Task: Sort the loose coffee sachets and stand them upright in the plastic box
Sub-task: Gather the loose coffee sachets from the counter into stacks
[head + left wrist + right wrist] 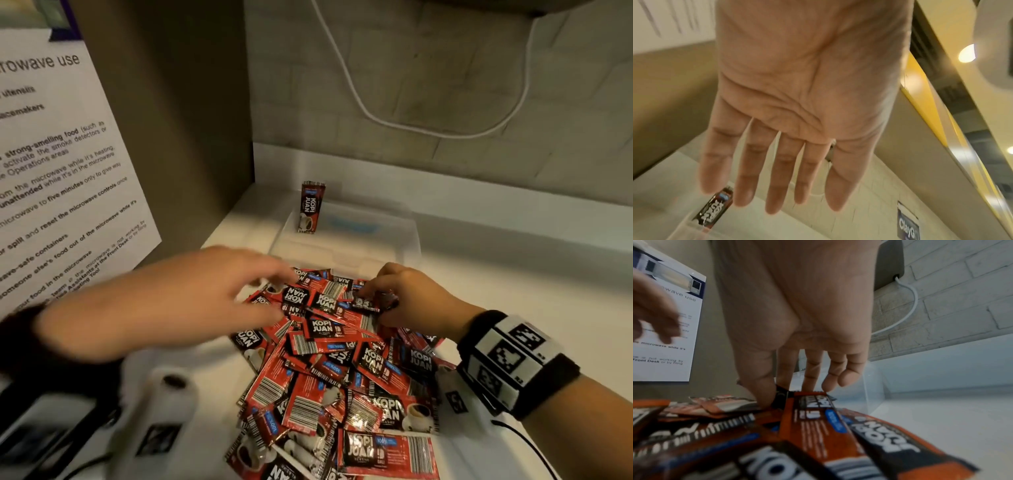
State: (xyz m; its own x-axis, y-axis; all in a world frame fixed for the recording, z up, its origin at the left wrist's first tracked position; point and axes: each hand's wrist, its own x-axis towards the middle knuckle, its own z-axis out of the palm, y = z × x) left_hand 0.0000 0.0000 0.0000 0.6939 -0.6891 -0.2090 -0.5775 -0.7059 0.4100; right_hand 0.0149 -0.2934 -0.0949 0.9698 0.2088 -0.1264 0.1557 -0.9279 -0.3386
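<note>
A heap of red and black coffee sachets [342, 370] lies on the white counter. Behind it stands the clear plastic box [407, 240], with one sachet [311, 207] upright in its left corner. My left hand [274, 284] is blurred above the heap's far left edge, fingers straight and spread, holding nothing. The left wrist view shows the same flat palm [797, 178] and the standing sachet [715, 209] beyond it. My right hand [373, 303] pinches the end of one sachet [812, 418] at the heap's far right, between thumb [760, 386] and forefinger.
A printed microwave notice [61, 171] hangs on the left side wall. A white cable [411, 126] loops across the brick back wall. A blurred white device [154, 411] lies at the near left. Bare counter [531, 301] extends right of the heap.
</note>
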